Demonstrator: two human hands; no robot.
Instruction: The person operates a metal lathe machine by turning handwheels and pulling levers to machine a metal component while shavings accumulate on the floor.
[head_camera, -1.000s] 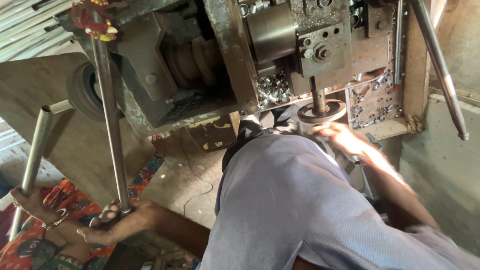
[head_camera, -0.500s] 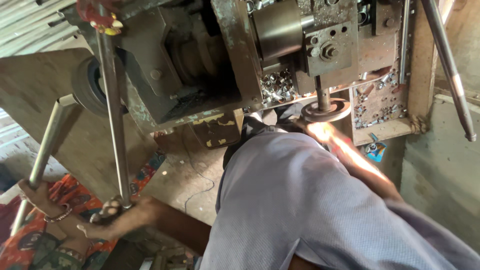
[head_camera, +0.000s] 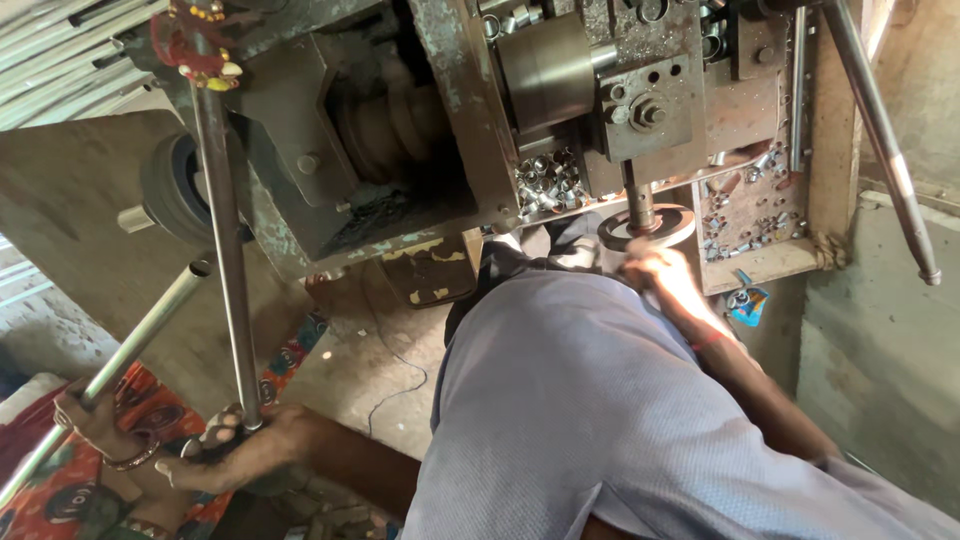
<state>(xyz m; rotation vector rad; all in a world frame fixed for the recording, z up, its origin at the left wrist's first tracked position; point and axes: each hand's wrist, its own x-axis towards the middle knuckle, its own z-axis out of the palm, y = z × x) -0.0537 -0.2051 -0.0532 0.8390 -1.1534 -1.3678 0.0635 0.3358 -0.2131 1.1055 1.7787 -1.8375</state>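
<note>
Left hand (head_camera: 225, 450): fingers closed round the bottom end of the long grey steel lever rod (head_camera: 225, 250). The rod runs up to a red knob at the top of the rusty grey-green press machine (head_camera: 450, 130).

Right hand (head_camera: 650, 268): arm stretched out, at the near edge of the round dark metal disc (head_camera: 672, 222) that sits under the short vertical steel spindle (head_camera: 640, 200). The hand is overexposed and blurred, so I cannot tell whether the fingers are pinching a part or only touching the disc.

Around it:
- heap of small shiny metal rings (head_camera: 545, 180) on the machine ledge just left of the spindle
- more loose pieces in the rusty tray (head_camera: 790, 262) to its right
- slanted steel bar (head_camera: 880, 140) at far right, well apart from both hands
- the person's grey-blue shirt (head_camera: 560, 420) fills the lower middle

Another person's hand with a bangle (head_camera: 95, 420) holds a bare steel tube (head_camera: 140, 335) at lower left, above a red patterned cloth (head_camera: 40, 500). It is near the lever grip but not touching it.

My read on the step: work at the disc is being placed or adjusted, with the lever held ready. A lever stroke calls for right fingers clear of the disc and spindle first, and the work seated flat.
</note>
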